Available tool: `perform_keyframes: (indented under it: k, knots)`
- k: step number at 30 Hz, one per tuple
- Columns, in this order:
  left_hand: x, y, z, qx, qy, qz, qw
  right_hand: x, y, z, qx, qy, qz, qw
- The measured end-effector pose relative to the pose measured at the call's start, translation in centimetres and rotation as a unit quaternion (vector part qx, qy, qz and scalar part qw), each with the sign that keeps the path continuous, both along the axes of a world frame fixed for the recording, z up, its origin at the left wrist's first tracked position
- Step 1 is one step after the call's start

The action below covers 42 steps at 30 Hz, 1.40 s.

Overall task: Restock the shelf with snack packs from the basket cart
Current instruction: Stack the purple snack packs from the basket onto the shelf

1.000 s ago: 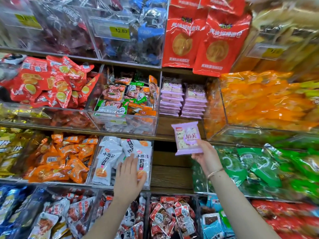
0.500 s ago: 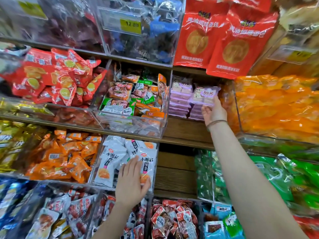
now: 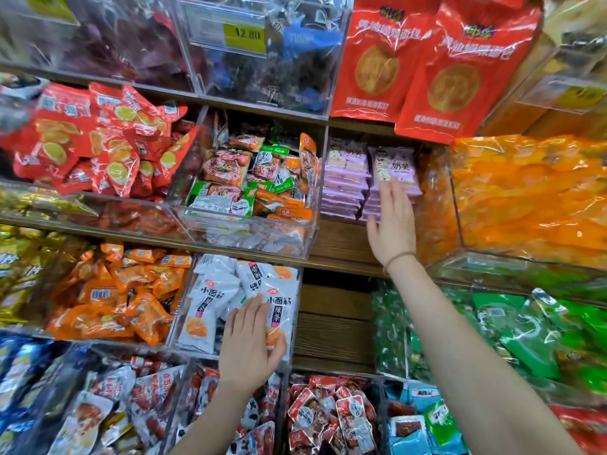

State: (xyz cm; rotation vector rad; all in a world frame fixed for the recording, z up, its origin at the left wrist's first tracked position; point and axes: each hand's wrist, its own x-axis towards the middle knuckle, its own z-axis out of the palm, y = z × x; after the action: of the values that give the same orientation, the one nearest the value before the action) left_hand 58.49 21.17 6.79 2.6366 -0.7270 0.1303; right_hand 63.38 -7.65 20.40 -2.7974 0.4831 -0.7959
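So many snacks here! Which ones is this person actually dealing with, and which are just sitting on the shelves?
In the job: purple pack touched by the right hand; purple stacks it joins.
Just there: white packs by the left hand; big red bags; orange packs at right; price tag.
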Motion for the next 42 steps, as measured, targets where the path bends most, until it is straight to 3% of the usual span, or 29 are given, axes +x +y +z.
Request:
perform_keyframes:
  k: [4,10,14,19,25,30,33,38,42]
  knots:
    - [0.1,0.0,0.0,-0.005,-0.004,0.001,1.0,2.2,-2.0,0.7,-0.079,0.092,-0.045,0.992]
    - [0.0,0.0,-0.2,-0.008,-0.026,-0.003,1.0,3.5,-2.7,1.9,-0.06,0.122,-0.045,0.99]
    - [-0.2,0.0,0.4,-0.014,-0.009,-0.003,1.0,1.3,-0.9,2.5,0.024,0.093,-0.01,0.995]
    - [-1.1,0.4,1.8,-0.074,0.016,-0.027,0.997,-6.7,4.1,1.1,0.221,0.034,0.068,0.972]
    - [-6.9,1.2,2.3,-0.16,0.083,-0.087,0.98,-19.5,9.5,-5.5,0.402,0.098,0.032,0.91]
    - [-12.3,1.8,-0.9,-0.068,0.165,-0.153,0.972,-29.8,11.7,-11.9,0.46,0.199,-0.077,0.862]
    - [-14.9,2.6,-3.9,0.004,0.215,-0.199,0.956,-36.4,13.3,-15.8,0.5,0.202,-0.167,0.826]
    - [-18.8,4.1,-7.5,0.133,0.349,-0.223,0.9,-48.2,17.1,-21.5,0.537,0.275,-0.283,0.746]
    - [-21.0,4.5,-8.4,0.175,0.423,-0.214,0.863,-57.1,19.3,-25.7,0.602,0.273,-0.408,0.63]
